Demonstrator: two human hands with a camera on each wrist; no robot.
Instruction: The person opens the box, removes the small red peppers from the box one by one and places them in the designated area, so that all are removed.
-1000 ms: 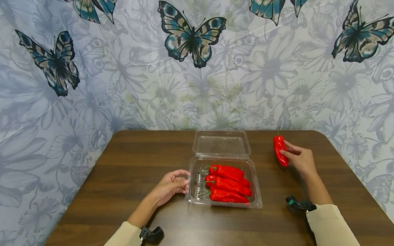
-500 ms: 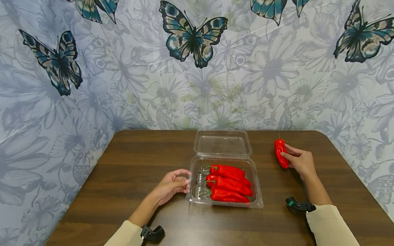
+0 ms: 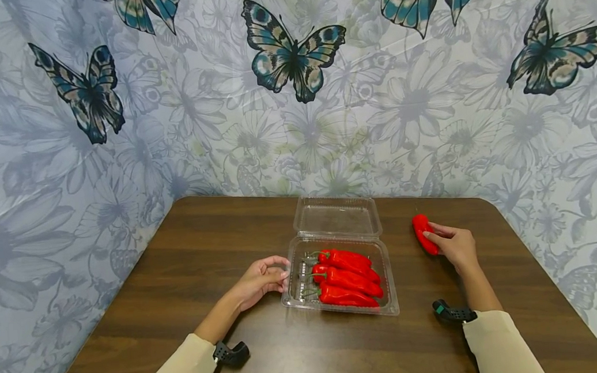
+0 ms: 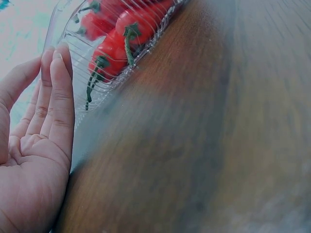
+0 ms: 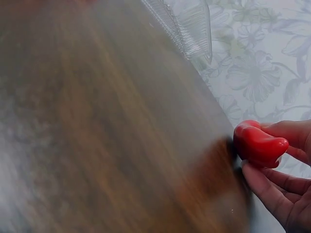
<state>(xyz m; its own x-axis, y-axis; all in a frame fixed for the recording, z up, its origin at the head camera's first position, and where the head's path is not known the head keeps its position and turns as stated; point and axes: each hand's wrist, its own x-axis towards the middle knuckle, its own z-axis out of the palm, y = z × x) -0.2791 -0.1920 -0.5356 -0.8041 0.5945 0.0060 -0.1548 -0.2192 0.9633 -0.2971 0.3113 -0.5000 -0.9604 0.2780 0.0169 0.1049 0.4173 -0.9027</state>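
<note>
My right hand [image 3: 457,246] pinches a red pepper [image 3: 422,231] between thumb and fingers, over the right side of the table. In the right wrist view the pepper's [image 5: 260,144] rounded, glossy end faces the camera. A clear plastic container [image 3: 338,311] lies open on the table, its hinged lid [image 3: 337,216] laid back. Several red peppers [image 3: 348,279] with green stems lie side by side in it, stems toward the left. My left hand [image 3: 258,283] holds the container's left rim; in the left wrist view its thumb and fingertips meet at the clear wall.
The brown wooden table [image 3: 219,238] ends at the back against a wall covering [image 3: 316,145] printed with flowers and butterflies. A black wrist camera [image 3: 231,355] sits on the left wrist, and another wrist camera [image 3: 454,312] on the right.
The pepper in my right hand has come down a little, and its stem end has tilted to the left. My left hand and the container stay in place.
</note>
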